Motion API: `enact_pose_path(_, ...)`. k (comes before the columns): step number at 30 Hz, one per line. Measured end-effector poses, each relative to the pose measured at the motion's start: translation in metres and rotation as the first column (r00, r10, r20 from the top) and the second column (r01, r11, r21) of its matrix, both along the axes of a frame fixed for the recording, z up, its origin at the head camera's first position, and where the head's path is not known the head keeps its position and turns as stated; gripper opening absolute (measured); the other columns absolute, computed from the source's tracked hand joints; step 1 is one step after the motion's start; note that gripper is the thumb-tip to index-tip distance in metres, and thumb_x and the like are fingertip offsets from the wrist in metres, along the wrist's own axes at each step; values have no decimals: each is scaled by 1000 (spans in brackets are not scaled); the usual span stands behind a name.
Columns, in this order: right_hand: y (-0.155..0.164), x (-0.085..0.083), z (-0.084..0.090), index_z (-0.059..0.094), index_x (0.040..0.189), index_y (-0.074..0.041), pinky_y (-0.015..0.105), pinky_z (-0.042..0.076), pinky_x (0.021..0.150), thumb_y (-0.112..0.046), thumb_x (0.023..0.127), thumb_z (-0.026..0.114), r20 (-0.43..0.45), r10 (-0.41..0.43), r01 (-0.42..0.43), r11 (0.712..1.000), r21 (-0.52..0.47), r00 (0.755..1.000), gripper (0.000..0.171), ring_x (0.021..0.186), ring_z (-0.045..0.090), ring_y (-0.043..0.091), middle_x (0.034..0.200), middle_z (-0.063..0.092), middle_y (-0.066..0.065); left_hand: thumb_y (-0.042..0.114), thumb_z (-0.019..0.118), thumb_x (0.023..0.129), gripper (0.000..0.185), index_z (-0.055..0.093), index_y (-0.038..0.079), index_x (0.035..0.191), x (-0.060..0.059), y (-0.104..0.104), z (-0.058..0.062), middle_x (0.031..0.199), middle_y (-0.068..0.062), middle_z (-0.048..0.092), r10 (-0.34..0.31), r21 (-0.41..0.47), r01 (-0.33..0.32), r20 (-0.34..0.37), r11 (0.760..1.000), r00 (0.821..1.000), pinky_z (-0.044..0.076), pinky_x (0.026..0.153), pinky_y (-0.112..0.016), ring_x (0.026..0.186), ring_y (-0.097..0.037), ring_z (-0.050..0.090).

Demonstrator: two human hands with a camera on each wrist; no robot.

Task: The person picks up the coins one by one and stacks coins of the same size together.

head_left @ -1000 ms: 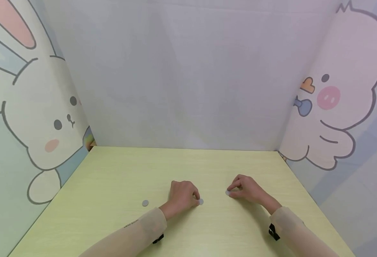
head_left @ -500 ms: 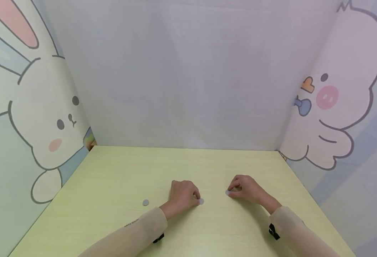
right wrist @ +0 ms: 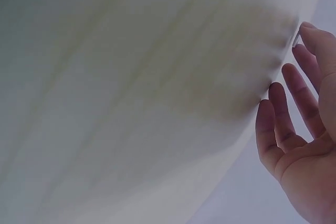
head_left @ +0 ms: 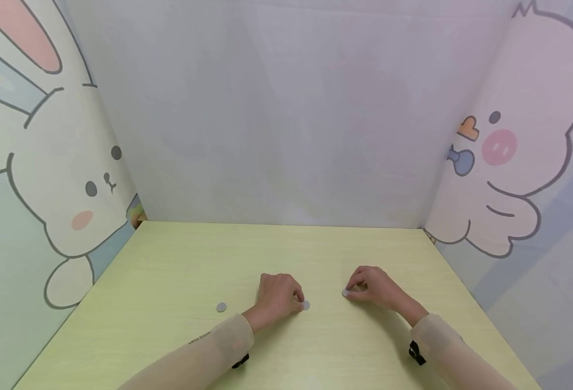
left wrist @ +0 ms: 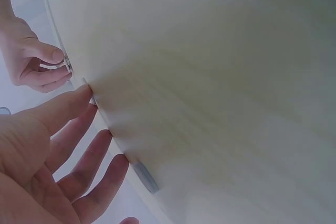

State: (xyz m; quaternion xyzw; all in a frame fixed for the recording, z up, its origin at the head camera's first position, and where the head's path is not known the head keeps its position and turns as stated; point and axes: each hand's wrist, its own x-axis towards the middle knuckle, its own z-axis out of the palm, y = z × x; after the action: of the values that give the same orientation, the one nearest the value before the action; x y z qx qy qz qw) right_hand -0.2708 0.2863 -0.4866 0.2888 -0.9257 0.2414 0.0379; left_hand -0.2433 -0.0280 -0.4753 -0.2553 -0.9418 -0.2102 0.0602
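Three small grey coins lie on a pale yellow-green table (head_left: pixel 179 260). My left hand (head_left: pixel 298 300) rests knuckles-up near the table's middle, and its thumb and forefinger tips pinch the edge of one coin (head_left: pixel 306 305). The left wrist view shows that coin (left wrist: pixel 92 99) as a thin sliver between those two fingertips. My right hand (head_left: pixel 352 290) sits a little to the right and pinches a second coin (head_left: pixel 346 292) between thumb and forefinger, as the left wrist view also shows (left wrist: pixel 67 65). The third coin (head_left: pixel 221 307) lies alone to the left of my left hand.
Soft panels wall the table in: a rabbit drawing (head_left: pixel 66 179) on the left, a plain panel (head_left: pixel 286 119) behind, a chick drawing (head_left: pixel 520 146) on the right. The tabletop runs bare to the back edge and to the left of the lone coin.
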Motion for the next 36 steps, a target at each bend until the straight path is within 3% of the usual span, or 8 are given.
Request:
enact_pose_path(8, -6, 1, -2, 84, 87, -20, 29, 53, 69, -20, 87, 90, -66, 56, -58, 998, -30, 996, 6, 80, 64, 10, 93, 72, -8, 34, 94, 81, 10, 85, 29, 79, -2, 0, -1, 89, 15, 76, 2, -10, -2, -5, 1000, 1000, 41, 79, -42, 86, -9, 68)
enact_pose_path(14, -9, 2, -1, 83, 87, -22, 26, 52, 72, -21, 88, 89, -37, 34, -34, 999, -14, 999, 6, 82, 64, 9, 93, 71, -10, 32, 95, 80, 10, 85, 29, 78, -1, 1, 0, 88, 15, 76, 1, -14, -1, -7, 1000, 1000, 40, 78, -42, 85, -9, 68)
enact_pose_path(24, -18, 3, 1, 84, 87, -19, 30, 54, 75, -21, 88, 89, -39, 69, -69, 998, 3, 997, 6, 85, 67, 14, 94, 72, -9, 32, 94, 81, 10, 85, 27, 80, -1, 1, 0, 89, 13, 76, 1, -1, -1, 5, 1000, 1000, 41, 81, -43, 88, -10, 68)
enact_pose_path(36, -36, 5, 0, 83, 86, -20, 30, 55, 77, -21, 88, 89, -51, 107, -107, 994, 14, 993, 6, 85, 66, 10, 93, 71, -11, 32, 94, 81, 11, 85, 27, 78, 2, 0, 2, 88, 13, 76, -1, 8, 1, 4, 1000, 1000, 41, 80, -44, 86, -10, 68)
